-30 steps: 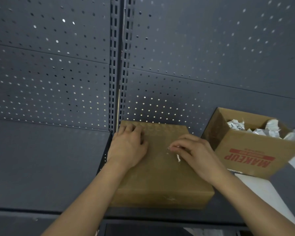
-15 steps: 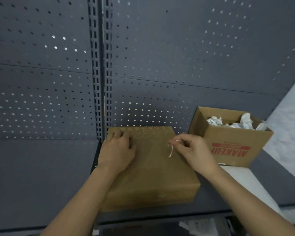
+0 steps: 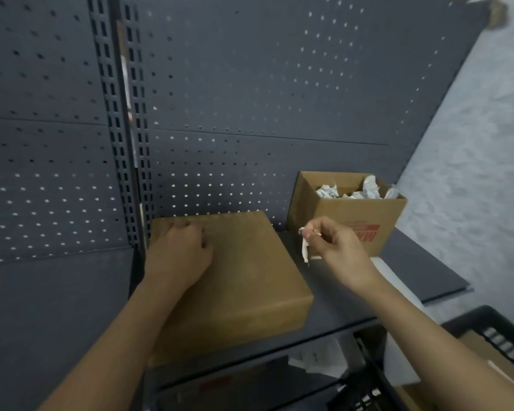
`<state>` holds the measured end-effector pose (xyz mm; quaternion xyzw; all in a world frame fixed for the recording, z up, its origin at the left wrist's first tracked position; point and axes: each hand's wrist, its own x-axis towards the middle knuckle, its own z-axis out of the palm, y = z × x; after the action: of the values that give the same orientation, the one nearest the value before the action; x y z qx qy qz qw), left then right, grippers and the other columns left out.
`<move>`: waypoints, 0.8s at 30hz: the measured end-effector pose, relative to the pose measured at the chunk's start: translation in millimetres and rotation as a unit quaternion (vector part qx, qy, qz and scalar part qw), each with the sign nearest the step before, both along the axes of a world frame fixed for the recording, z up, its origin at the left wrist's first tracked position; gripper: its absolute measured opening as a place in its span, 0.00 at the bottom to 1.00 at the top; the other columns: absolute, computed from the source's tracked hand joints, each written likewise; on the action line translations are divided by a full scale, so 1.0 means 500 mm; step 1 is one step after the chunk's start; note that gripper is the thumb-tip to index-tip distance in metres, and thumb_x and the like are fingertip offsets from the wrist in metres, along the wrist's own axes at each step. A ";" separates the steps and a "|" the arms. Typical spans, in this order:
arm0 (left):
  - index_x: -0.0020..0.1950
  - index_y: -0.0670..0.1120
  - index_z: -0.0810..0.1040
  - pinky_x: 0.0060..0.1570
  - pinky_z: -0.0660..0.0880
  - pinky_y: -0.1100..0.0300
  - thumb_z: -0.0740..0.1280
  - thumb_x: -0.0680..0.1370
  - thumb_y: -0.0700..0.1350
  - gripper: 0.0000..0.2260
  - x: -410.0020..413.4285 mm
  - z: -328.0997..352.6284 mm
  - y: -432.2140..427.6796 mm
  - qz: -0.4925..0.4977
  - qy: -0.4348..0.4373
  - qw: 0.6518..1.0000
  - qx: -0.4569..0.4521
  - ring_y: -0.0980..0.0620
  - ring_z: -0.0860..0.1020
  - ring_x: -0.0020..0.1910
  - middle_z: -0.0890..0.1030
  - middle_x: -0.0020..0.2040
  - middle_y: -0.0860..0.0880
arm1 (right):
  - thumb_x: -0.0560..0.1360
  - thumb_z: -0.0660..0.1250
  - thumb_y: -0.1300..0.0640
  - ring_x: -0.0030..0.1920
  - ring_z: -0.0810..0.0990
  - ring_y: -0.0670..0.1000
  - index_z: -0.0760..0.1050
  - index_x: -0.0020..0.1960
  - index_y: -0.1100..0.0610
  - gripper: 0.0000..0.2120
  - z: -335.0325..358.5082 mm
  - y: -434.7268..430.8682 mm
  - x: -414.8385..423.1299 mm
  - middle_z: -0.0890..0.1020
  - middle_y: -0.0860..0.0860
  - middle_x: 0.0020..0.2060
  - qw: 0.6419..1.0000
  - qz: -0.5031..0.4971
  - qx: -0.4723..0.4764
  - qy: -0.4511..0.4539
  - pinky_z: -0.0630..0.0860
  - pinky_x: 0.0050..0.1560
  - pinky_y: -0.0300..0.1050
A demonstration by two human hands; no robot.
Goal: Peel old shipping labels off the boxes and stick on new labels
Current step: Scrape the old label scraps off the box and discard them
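Closed cardboard box (image 3: 235,277): sits flat on the dark shelf (image 3: 422,271), far edge close to the pegboard back panel (image 3: 250,99), left side just beside the slotted upright (image 3: 122,143); plain brown top, no label visible on it.
Left hand (image 3: 180,253): lies palm down on the far left part of the closed box's top, fingers loosely bent toward the far edge, gripping nothing.
Right hand (image 3: 336,247): raised in the air to the right of the closed box, clear of its top, in front of the open carton; thumb and fingertips pinched together on a scrap, the other fingers curled.
Torn label strip (image 3: 304,251): small and white, hangs down from the right hand's pinch, touching neither box.
Open carton (image 3: 336,216): stands on the shelf to the right of the closed box and apart from it, near the back panel; red print on the near face, partly hidden by the right hand.
Crumpled white paper (image 3: 327,191): several wads lying inside the open carton, showing just above its rim.
White sheet (image 3: 382,269): flat on the shelf at the foot of the open carton, partly behind the right wrist.
Black crate (image 3: 487,330): lower right, below shelf level, with brown cardboard inside.
Loose white papers (image 3: 318,357): below the shelf's front edge; too blurred to read.
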<state>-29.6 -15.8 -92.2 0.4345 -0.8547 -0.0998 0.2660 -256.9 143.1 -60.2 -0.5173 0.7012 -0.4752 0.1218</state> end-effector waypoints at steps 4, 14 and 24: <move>0.45 0.43 0.78 0.34 0.71 0.57 0.63 0.77 0.46 0.08 -0.027 0.021 0.019 -0.030 0.011 0.999 -0.006 0.52 0.74 0.35 0.77 0.39 0.49 | 0.80 0.66 0.60 0.35 0.76 0.48 0.75 0.49 0.49 0.06 0.005 0.024 -0.008 0.78 0.53 0.34 1.000 0.008 -0.010 -0.015 0.76 0.43 0.43; 0.55 0.44 0.79 0.42 0.79 0.49 0.62 0.79 0.48 0.11 -0.135 0.039 0.096 -0.085 0.012 0.995 0.047 0.50 0.78 0.37 0.80 0.40 0.48 | 0.79 0.67 0.60 0.39 0.80 0.48 0.82 0.44 0.60 0.07 0.036 0.078 -0.069 0.85 0.56 0.39 0.998 -0.043 -0.031 -0.036 0.74 0.42 0.33; 0.54 0.50 0.79 0.46 0.79 0.52 0.64 0.79 0.50 0.08 -0.235 0.018 0.128 -0.104 0.033 0.993 0.040 0.50 0.79 0.45 0.82 0.45 0.51 | 0.77 0.69 0.62 0.35 0.81 0.44 0.82 0.47 0.59 0.03 0.050 0.114 -0.155 0.84 0.50 0.34 0.992 -0.019 -0.102 -0.067 0.74 0.41 0.31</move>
<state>-147.2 48.4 -83.3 0.3502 -0.8813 -0.1754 0.2643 -334.6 199.9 -35.4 -0.4803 0.6488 -0.5805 0.1061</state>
